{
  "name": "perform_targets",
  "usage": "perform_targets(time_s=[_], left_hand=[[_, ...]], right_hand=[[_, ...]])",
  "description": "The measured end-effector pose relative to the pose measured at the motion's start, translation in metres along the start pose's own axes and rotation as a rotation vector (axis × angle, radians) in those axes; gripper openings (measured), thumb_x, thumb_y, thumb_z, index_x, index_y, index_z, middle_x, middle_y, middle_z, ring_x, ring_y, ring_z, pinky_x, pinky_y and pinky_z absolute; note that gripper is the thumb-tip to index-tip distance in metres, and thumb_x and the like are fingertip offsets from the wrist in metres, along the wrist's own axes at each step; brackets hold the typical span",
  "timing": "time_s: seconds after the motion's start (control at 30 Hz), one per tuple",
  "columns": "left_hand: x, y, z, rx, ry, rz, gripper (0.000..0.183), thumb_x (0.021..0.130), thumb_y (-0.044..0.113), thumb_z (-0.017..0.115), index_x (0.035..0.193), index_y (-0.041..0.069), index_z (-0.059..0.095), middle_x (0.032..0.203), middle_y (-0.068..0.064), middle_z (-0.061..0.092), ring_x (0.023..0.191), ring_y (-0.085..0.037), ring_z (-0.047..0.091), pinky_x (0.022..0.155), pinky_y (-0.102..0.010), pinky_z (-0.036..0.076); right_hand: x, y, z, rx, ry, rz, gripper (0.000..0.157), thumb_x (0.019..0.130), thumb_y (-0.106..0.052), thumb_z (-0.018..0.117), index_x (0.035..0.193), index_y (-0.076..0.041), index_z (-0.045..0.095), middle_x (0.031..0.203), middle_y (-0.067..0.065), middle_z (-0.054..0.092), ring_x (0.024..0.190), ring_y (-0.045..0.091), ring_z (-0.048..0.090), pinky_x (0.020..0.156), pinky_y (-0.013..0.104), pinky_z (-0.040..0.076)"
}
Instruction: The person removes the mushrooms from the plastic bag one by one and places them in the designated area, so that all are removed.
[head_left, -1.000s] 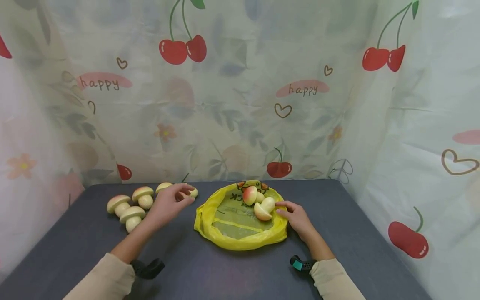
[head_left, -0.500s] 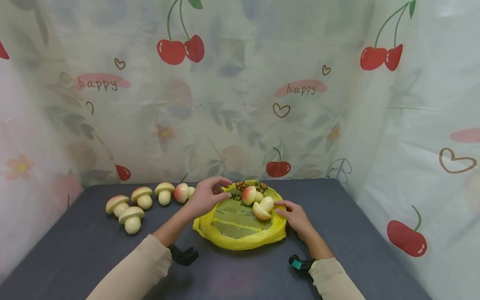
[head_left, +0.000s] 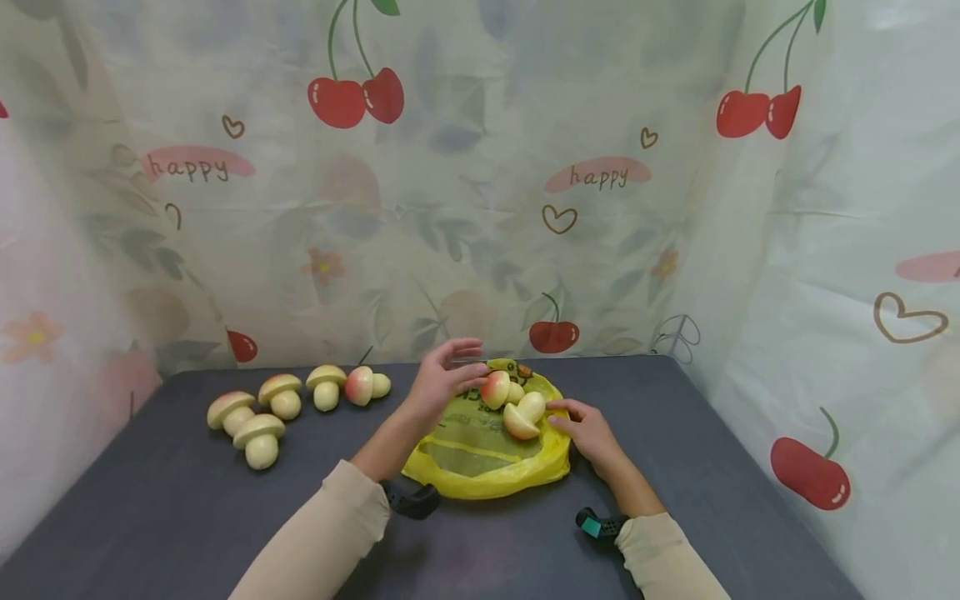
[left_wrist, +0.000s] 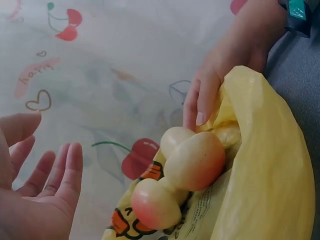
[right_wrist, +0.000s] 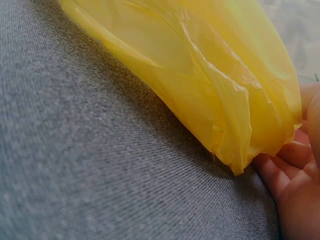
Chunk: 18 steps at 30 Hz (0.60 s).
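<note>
1. Bag (head_left: 495, 485): between left hand (head_left: 442, 383) and right hand (head_left: 592, 435); two mushrooms (head_left: 521, 422) inside.
2. Right hand grips rim; left hand, fingers apart, above bag.
3. Five mushrooms (head_left: 261, 450): on counter (head_left: 180, 517), left of left hand.

Looks like a curtained-off booth, closed in at back and both sides by pale sheeting (head_left: 465, 258) printed with cherries (head_left: 336, 103) and hearts (head_left: 559, 230), around a dark desk (head_left: 495, 550).

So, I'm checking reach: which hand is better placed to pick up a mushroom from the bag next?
Probably the left hand: open and empty, it is near the two mushrooms in the yellow bag, while the right hand holds the bag's edge.
</note>
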<state>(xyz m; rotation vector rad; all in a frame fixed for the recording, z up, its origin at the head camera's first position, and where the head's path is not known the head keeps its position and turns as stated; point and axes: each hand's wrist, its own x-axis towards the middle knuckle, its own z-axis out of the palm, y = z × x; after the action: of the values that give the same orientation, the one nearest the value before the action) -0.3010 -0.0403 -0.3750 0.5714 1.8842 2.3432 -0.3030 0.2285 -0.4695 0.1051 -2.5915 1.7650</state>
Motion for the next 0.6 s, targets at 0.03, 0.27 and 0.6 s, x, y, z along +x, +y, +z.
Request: perform_targets(time_s=[0.03,0.27,0.6], left_hand=[[0.002,-0.002,0.002,-0.023,0.002,-0.01,0.043,0.092,0.001,0.065,0.133,0.002,0.053,0.132,-0.02,0.048,0.117,-0.047,0.051,0.095,-0.048,0.047],[0.015,-0.019,0.014,-0.011,0.003,-0.076,0.043,0.091,0.001,0.066,0.132,0.003,0.054,0.133,-0.019,0.048,0.117,-0.044,0.053,0.091,-0.044,0.051],[0.025,-0.041,0.032,0.055,-0.076,-0.162,0.047,0.092,0.002,0.065,0.136,0.003,0.05,0.143,-0.027,0.037,0.111,-0.034,0.058,0.091,-0.047,0.05]], right_hand=[[0.0,0.0,0.0,0.0,0.001,0.0,0.031,0.096,-0.02,0.064,0.124,-0.008,0.067,0.131,0.013,0.058,0.116,0.027,0.052,0.092,0.037,0.046],[0.0,-0.002,0.0,0.002,0.003,-0.004,0.03,0.095,-0.019,0.065,0.123,-0.008,0.067,0.13,0.012,0.058,0.117,0.027,0.052,0.092,0.039,0.046],[0.001,0.0,0.0,0.007,0.005,-0.008,0.031,0.095,-0.019,0.064,0.123,-0.006,0.067,0.126,0.012,0.06,0.108,0.025,0.056,0.087,0.034,0.049]])
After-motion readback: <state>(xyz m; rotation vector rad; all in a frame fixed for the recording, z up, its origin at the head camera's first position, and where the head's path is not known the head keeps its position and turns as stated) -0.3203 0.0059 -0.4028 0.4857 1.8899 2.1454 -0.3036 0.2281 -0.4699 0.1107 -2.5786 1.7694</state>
